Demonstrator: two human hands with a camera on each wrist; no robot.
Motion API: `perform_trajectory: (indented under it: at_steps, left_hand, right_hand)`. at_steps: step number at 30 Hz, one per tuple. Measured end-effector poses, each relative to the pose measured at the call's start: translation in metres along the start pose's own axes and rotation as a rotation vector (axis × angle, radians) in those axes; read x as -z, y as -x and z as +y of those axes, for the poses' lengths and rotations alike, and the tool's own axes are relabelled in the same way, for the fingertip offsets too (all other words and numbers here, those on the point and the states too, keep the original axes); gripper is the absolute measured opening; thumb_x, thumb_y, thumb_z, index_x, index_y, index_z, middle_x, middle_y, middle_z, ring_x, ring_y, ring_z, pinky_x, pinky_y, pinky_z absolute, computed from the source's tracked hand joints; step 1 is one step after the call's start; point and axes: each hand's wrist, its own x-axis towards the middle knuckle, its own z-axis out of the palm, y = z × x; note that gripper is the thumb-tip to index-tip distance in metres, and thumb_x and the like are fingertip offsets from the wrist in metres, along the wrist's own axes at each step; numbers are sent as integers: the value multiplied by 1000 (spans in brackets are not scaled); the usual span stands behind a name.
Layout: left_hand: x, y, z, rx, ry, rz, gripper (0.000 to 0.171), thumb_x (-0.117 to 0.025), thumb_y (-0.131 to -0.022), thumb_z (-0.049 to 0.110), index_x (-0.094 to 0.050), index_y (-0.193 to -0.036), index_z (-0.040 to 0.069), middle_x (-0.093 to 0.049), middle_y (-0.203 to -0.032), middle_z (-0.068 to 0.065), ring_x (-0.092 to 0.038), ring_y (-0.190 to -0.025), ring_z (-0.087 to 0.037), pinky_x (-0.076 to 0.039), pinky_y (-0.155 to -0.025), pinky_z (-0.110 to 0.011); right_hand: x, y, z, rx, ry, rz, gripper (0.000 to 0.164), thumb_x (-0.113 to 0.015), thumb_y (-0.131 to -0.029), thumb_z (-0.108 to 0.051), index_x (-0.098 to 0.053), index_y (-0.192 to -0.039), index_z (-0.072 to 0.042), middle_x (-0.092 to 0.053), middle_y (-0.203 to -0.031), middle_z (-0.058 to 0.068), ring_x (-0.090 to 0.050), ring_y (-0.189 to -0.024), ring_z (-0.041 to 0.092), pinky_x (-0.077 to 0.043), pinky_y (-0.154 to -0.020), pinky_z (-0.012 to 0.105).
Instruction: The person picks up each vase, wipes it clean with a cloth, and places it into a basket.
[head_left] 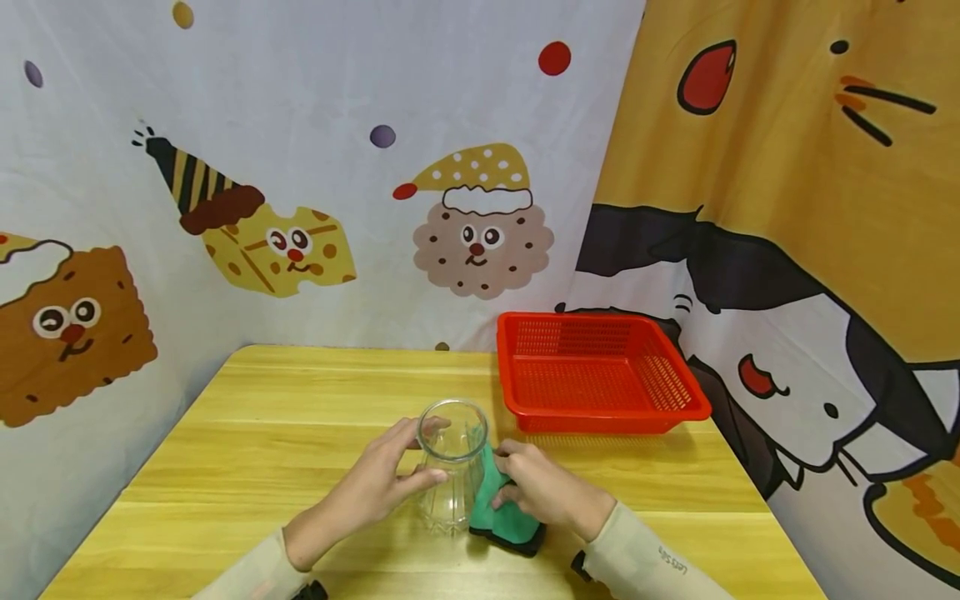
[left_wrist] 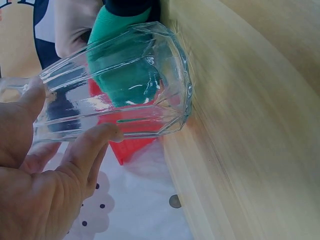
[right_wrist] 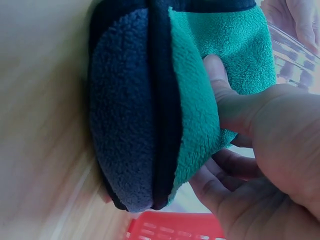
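A clear glass vase [head_left: 450, 492] with faceted sides stands upright on the table. My left hand [head_left: 382, 471] grips it near the top, thumb at the front and fingers behind; the left wrist view shows the vase [left_wrist: 115, 95] with the fingers around its wall. In my right hand [head_left: 543, 483] is a green cloth [head_left: 506, 517] with a dark edging, pinched between thumb and fingers beside the vase's right side. The right wrist view shows the cloth [right_wrist: 240, 45] folded, with a grey-blue face turned outward. Whether it touches the glass, I cannot tell.
A red plastic basket [head_left: 585, 421] with perforated walls stands at the back right of the wooden table [head_left: 300, 417]. Printed curtains [head_left: 322, 100] hang behind the table and along its right side.
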Motion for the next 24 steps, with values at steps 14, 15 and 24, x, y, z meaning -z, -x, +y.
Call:
perform_trajectory:
  at_steps: [14, 15, 24]
  left_hand:
    - [0, 0, 0, 7, 0, 4, 63, -88, -106, 27, -62, -163, 14, -75, -146, -16, -74, -122, -27, -73, -96, -33]
    - [0, 0, 0, 7, 0, 4, 63, -88, -106, 27, -62, -163, 14, -75, -147, -16, -74, -122, -27, -74, -95, -33]
    - [0, 0, 0, 4, -14, 6, 63, -88, -106, 28, -63, -162, 12, -76, -146, -13, -76, -122, -33, -73, -101, -34]
  right_hand:
    - [0, 0, -6, -16, 136, -2, 25, -99, -93, -23, -88, -109, -8, -79, -124, 16, -83, -104, 28, -73, -85, 25]
    - [0, 0, -6, -18, 133, -3, 25, -99, -93, -23, -88, -109, -7, -79, -124, 16, -83, -104, 29, -73, -86, 27]
    - [-3, -2, 1, -33, -25, -2, 33, -98, -93, -17, -88, -123, -10, -81, -117, 5, -72, -107, 8, -67, -87, 17]
